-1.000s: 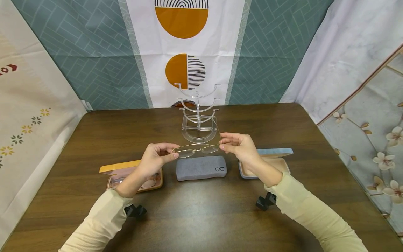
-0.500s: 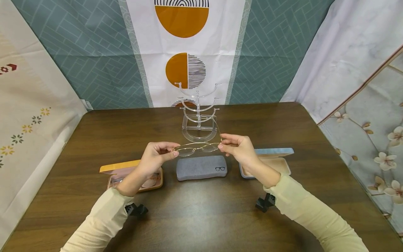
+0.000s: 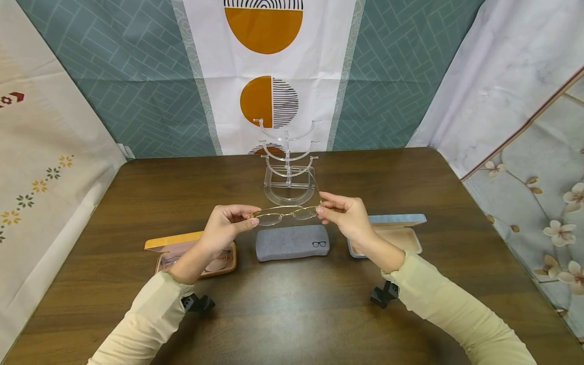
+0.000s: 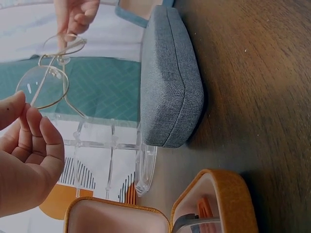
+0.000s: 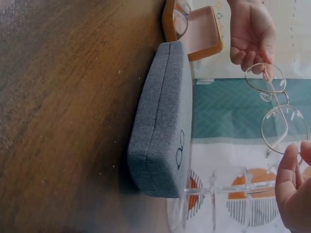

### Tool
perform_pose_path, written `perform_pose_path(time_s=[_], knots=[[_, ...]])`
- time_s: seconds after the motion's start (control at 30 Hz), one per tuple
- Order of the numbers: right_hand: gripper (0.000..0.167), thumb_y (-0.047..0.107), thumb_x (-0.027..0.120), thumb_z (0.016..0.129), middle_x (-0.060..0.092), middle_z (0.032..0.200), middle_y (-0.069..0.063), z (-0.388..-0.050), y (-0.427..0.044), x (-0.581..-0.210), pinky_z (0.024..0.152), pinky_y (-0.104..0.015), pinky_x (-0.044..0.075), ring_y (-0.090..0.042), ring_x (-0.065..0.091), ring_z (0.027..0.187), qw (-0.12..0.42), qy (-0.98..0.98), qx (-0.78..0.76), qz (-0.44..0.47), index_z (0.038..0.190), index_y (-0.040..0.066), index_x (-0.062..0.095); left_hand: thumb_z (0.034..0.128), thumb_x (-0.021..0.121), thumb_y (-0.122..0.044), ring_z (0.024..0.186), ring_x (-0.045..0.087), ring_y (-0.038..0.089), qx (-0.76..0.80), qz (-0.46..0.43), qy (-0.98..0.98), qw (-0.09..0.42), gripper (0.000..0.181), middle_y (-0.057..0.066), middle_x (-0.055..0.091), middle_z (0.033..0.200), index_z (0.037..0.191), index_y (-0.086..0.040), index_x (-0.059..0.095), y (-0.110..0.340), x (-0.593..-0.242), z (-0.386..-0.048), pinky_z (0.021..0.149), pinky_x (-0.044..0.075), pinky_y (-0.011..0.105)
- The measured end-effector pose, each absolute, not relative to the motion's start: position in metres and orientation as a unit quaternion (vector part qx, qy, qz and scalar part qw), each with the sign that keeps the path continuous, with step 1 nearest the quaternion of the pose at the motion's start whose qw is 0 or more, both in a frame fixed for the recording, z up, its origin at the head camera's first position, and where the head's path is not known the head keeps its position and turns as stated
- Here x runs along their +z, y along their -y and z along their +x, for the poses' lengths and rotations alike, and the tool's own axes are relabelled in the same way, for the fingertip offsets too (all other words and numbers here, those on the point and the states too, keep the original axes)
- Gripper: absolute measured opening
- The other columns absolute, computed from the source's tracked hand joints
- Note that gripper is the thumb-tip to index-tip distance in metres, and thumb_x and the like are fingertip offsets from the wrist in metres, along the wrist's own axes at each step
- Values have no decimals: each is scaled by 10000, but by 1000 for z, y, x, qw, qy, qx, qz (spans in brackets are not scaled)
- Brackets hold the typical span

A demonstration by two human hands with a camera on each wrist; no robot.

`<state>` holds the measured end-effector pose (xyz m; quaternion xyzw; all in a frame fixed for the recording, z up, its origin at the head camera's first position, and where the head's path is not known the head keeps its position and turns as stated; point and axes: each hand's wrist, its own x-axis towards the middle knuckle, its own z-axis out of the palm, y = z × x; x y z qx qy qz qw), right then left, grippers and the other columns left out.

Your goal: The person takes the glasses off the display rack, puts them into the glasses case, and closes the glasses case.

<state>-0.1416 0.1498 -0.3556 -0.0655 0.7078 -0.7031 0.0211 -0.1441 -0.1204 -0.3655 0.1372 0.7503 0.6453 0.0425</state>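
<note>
A pair of thin gold-rimmed glasses [image 3: 269, 220] is held up between both hands, just above and behind a closed grey glasses case [image 3: 292, 243]. My left hand [image 3: 223, 226] pinches the left end of the frame between thumb and fingers. At the other end my right hand [image 3: 348, 215] pinches the rim near the hinge. The right temple points away towards the back, while the other temple lies folded across behind the lenses [image 5: 285, 127] in the right wrist view. The grey case has a small black glasses print on its lid.
Behind the glasses stands a clear tiered display stand [image 3: 287, 172]. To the left lies an open yellow-orange case [image 3: 175, 240] with glasses inside, partly hidden by the left arm. An open blue case [image 3: 397, 220] sits at the right. Fabric hangings border the wooden table [image 3: 292, 314].
Both hands keep their pinch on the glasses. My right thumb and fingers have shifted very slightly left, and the glasses have risen a touch.
</note>
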Motion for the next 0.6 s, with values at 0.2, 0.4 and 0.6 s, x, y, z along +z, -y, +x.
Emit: perform_pose_path(time_s=[0.2, 0.4, 0.6], knots=[[396, -89, 602, 818, 670, 810, -3, -143, -150, -360, 643, -253, 528, -140, 644, 696, 33, -690, -721, -53, 1207, -89, 530, 782, 652, 72, 593, 500, 51, 641, 141, -754, 35, 256, -59, 553, 671, 1028, 136, 618, 120, -366, -145, 526, 409, 177], [410, -104, 591, 818, 661, 783, 43, -143, -150, -362, 664, -244, 526, -97, 637, 688, 40, -676, -735, -46, 1219, -107, 508, 780, 656, 70, 595, 501, 47, 640, 141, -755, 30, 252, -65, 555, 671, 1020, 136, 620, 118, -366, -144, 525, 406, 172], [389, -125, 575, 818, 663, 774, 30, -144, -150, -363, 654, -235, 525, -92, 631, 671, 42, -659, -750, -47, 1200, -136, 505, 781, 653, 72, 582, 485, 51, 637, 143, -757, 27, 246, -58, 546, 664, 1016, 136, 622, 118, -365, -145, 514, 391, 175]])
